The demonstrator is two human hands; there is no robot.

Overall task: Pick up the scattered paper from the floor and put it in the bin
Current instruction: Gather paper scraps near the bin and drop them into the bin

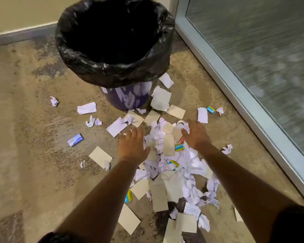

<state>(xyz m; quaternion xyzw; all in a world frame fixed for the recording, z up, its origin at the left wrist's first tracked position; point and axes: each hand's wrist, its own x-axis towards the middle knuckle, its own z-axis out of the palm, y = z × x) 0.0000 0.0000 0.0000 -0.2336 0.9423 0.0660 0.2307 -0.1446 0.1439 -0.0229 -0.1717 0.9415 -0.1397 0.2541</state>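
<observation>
A purple bin lined with a black bag stands at the top centre, its mouth open and dark. In front of it a heap of scattered paper covers the floor: white crumpled scraps, beige cards and small blue and yellow wrappers. My left hand hovers palm down at the heap's left edge with fingers spread, holding nothing that I can see. My right hand reaches over the heap's far right side, its fingertips touching a crumpled white scrap. The fingers are curled around that scrap.
A glass door with a pale metal frame runs along the right side. A wall with a skirting board closes the back left. Loose bits lie apart on the mottled floor: a blue packet, a white slip, a beige card.
</observation>
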